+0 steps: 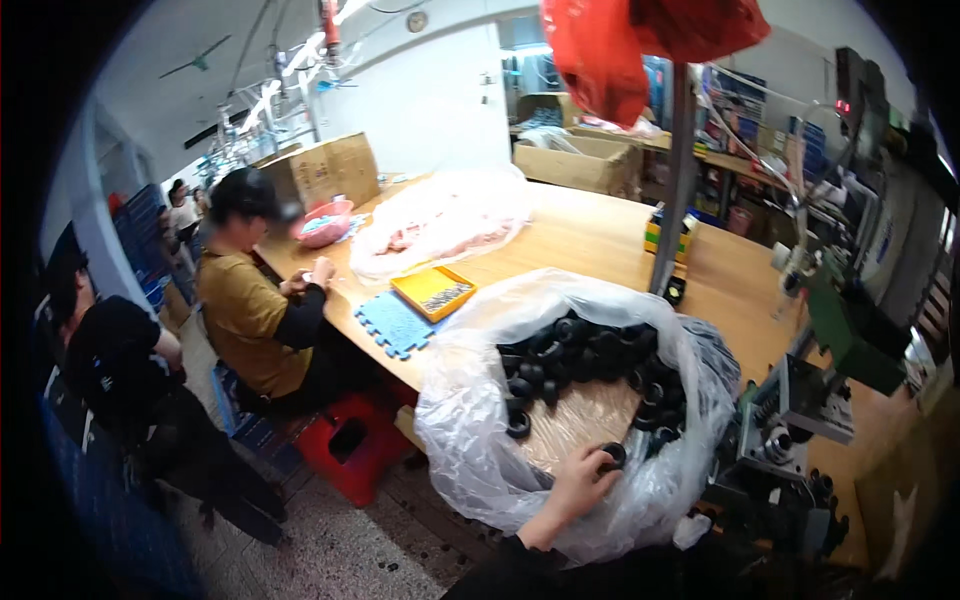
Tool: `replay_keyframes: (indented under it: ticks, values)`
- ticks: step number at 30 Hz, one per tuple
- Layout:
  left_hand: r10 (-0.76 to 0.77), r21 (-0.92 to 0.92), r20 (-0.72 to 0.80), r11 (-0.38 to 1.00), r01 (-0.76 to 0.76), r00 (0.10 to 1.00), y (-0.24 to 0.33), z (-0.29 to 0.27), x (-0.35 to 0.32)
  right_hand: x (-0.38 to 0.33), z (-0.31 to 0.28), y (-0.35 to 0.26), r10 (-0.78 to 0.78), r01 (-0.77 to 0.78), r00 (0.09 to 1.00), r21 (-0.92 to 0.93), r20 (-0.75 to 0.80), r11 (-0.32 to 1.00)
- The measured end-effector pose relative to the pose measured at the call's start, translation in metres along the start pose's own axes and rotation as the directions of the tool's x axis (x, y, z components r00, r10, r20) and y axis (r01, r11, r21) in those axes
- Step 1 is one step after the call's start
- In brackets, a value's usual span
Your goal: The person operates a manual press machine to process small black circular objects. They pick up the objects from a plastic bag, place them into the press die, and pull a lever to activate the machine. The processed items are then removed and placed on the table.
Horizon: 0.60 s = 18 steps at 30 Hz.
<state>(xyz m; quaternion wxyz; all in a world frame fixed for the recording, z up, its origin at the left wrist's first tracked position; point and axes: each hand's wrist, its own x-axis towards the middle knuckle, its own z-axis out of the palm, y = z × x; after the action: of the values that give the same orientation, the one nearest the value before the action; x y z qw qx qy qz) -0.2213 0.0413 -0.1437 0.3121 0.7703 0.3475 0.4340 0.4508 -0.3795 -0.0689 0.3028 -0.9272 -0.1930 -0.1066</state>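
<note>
My left hand (pixel 577 487) reaches over the near side of a large clear plastic bag (pixel 455 440) that stands open on the table. Its thumb and fingers are closed on a small black round part (pixel 614 455) with a hollow middle. Many similar black parts (pixel 570 350) are heaped along the far and right sides inside the bag. A bare patch of the bag's bottom shows between them and my hand. My right hand is not in view.
Right of the bag stands a bench machine (pixel 780 440) with a green housing (pixel 855 335), black parts below it. A yellow tray (pixel 433 292) and blue foam mat (pixel 393 325) lie beyond the bag. A seated person (pixel 255 290) works at left; a metal post (pixel 675 180) rises behind.
</note>
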Motion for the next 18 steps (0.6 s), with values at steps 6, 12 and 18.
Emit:
replay_keyframes:
  ticks: [6, 12, 18]
  values:
    - [-0.029, -0.225, 0.126, 0.973, 0.057, 0.992, 0.028, -0.011, 0.013, -0.127, -0.025, -0.145, -0.167, 0.18, 0.959, -0.035, 0.23, 0.983]
    - [0.051, -0.213, 0.184, 0.977, -0.011, 0.982, 0.067, 0.001, 0.023, -0.21, -0.001, -0.207, -0.39, 0.401, 0.859, 0.039, 0.332, 0.915]
    - [-0.052, -0.487, 0.222, 0.859, 0.157, 0.974, 0.103, 0.023, 0.029, -0.241, 0.028, -0.315, -0.521, 0.328, 0.834, 0.598, 0.18, 0.732]
